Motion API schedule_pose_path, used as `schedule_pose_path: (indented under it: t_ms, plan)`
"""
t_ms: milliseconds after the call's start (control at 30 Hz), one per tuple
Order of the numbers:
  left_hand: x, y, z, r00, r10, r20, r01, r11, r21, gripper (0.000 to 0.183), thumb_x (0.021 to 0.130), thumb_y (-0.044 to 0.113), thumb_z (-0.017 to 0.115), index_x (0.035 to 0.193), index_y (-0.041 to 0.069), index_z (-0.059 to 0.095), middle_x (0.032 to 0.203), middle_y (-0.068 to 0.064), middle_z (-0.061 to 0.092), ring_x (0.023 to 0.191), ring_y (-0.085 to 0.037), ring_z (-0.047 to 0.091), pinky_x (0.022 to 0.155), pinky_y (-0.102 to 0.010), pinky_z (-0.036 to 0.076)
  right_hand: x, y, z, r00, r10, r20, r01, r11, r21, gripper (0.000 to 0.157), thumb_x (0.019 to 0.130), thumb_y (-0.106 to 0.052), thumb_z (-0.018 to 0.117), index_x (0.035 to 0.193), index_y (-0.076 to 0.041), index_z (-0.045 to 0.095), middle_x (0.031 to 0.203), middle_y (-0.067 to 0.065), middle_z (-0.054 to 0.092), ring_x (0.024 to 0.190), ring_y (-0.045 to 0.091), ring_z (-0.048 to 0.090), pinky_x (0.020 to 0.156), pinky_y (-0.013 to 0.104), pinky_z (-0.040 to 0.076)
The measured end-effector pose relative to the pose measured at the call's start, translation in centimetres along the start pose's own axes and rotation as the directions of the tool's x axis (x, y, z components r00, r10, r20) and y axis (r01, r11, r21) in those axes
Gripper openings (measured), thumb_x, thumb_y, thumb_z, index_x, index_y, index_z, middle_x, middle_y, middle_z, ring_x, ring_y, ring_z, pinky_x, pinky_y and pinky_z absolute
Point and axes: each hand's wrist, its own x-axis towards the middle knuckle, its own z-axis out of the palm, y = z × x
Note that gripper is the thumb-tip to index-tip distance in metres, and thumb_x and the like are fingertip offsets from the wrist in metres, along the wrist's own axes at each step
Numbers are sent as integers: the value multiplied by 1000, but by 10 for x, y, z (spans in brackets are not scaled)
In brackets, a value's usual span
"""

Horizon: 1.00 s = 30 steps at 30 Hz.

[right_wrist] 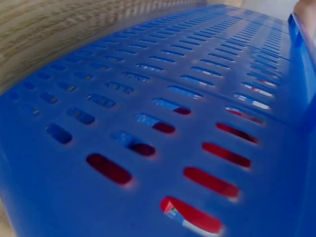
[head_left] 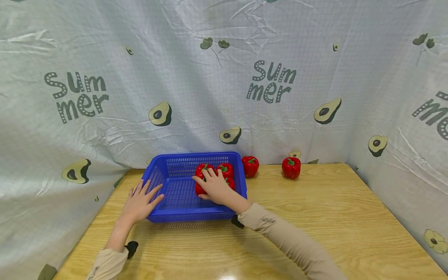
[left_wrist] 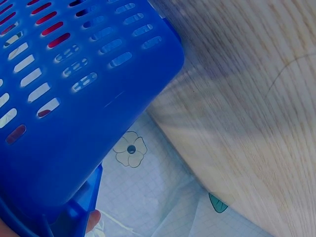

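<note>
A blue plastic basket [head_left: 196, 214] with slotted walls sits on the table, several red bell peppers grouped at its right end. My left hand [head_left: 137, 204] lies over the basket's left rim with its fingers spread. In the left wrist view a fingertip [left_wrist: 93, 220] shows beside the rim. My right hand [head_left: 217, 189] reaches inside, spread over the peppers. One red bell pepper [head_left: 199, 189] shows beneath it, between thumb and index finger, partly hidden. Behind the fingers are a second pepper [head_left: 202, 168] and a third [head_left: 226, 170]. Red shows through the basket wall [right_wrist: 148, 98] in the right wrist view.
Outside the basket, one red bell pepper [head_left: 250, 167] stands close to its right wall and another [head_left: 291, 168] farther right. The wooden table [head_left: 315, 210] ends at a printed cloth [head_left: 196, 77] hanging at the back and sides.
</note>
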Motion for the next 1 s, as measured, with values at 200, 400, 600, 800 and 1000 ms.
schedule_pose_path:
  t_ms: [200, 400, 600, 800, 1000]
  plan:
    - [0, 0, 0, 1000, 1, 0, -1, 1000, 3, 58, 92, 49, 35, 135, 11, 39, 141, -31, 22, 131, -50, 10, 101, -67, 6, 4, -3, 3, 999, 31, 19, -31, 999, 13, 62, 81, -49, 58, 134, -27, 37, 129, 7, 43, 115, 23, 40, 92, 50, 39]
    - [0, 0, 1, 1000, 5, -3, -5, 1000, -1, 55, 92, 45, 38, 135, 11, 40, 141, -31, 22, 131, -50, 11, 101, -67, 7, 8, -6, 10, 997, 46, 65, -46, 999, 2, 61, 81, -50, 57, 134, -28, 37, 127, 4, 44, 115, 21, 41, 92, 49, 39]
    - [0, -1, 1, 1000, 4, -3, -4, 1000, 0, 58, 92, 49, 35, 135, 11, 40, 141, -31, 22, 131, -49, 11, 101, -67, 6, 12, -8, 15, 996, 53, 70, -51, 998, -20, 59, 80, -52, 56, 132, -29, 38, 124, 3, 45, 113, 19, 42, 92, 46, 39]
    - [1, -1, 1, 1000, 3, 1, -3, 1000, -3, 54, 92, 44, 39, 135, 11, 40, 141, -31, 22, 131, -49, 10, 101, -67, 6, 16, -11, 16, 993, 71, 90, -68, 997, -40, 59, 80, -53, 56, 131, -30, 39, 123, 2, 46, 114, 19, 42, 92, 46, 38]
    - [0, 0, 0, 1000, 5, 4, -5, 1000, -7, 55, 92, 44, 39, 135, 11, 39, 141, -31, 21, 131, -49, 10, 101, -67, 6, 22, -9, 32, 991, 77, 108, -74, 997, -30, 61, 80, -58, 50, 134, -33, 34, 125, 1, 45, 117, 18, 40, 97, 48, 34]
